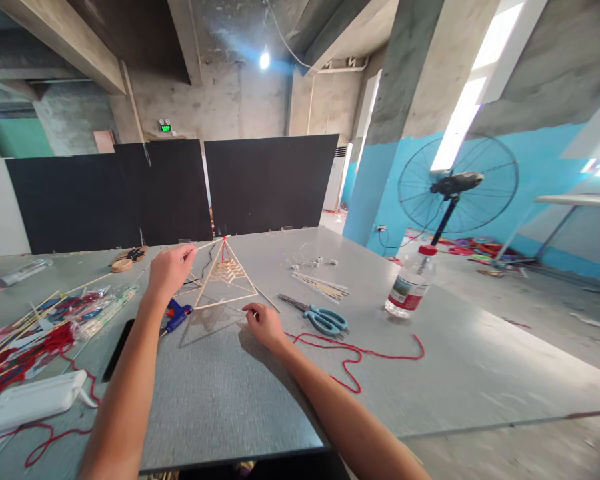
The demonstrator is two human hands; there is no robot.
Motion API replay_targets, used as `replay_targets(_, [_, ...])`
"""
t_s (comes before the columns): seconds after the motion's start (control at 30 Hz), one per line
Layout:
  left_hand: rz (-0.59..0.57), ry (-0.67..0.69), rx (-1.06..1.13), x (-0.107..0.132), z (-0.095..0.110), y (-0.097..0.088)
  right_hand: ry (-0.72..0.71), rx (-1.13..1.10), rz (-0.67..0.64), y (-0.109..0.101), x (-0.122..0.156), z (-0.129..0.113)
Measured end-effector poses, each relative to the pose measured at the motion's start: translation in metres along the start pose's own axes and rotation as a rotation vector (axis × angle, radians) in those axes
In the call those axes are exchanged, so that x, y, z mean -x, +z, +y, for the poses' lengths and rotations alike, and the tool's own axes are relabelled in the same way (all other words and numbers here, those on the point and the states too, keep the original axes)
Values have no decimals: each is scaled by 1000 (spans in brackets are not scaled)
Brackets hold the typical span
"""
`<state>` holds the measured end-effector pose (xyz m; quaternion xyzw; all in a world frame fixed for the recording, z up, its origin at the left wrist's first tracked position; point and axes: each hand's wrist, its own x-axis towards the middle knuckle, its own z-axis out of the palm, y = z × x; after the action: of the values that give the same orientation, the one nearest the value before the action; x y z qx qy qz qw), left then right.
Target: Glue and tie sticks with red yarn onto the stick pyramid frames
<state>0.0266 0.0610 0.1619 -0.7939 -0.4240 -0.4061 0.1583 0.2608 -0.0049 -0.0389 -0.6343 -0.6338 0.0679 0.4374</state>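
Note:
My left hand (173, 270) is raised and pinches a thin wooden stick (209, 243), whose far end meets the red-tied top of a pyramid-shaped stick frame (226, 303). Inside that frame hang smaller tiers of sticks (227, 270), below red thread. Low over the table, my right hand (264, 325) is closed with thumb and fingers together near the frame's front base; what lies in the fingertips is too small to make out. A blue glue gun (178, 316) rests beside my left forearm. Blue-handled scissors (325, 319) lie right of my right hand.
Red cord (350, 347) curls over the grey table (220, 400). A water bottle (407, 287) stands at right, beyond loose sticks (323, 287). Left are a dark phone (117, 351), a white device (35, 400) and piled craft materials (45, 333). A fan (457, 183) stands behind.

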Motion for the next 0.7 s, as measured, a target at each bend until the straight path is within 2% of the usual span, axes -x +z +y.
replay_targets(0.23, [-83,83,177,-2,1,9,37,64,-56,-1,0,-4])
replay_targets(0.4, [-105,57,236,-1,-2,12,61,111,-110,-3,1,-7])
replay_targets(0.53, [-88,36,309,-1,-5,14,54,138,-162,-5,2,-8])
replay_targets(0.7, [-44,26,375,-2,-8,18,-20,156,-217,-5,6,-11])
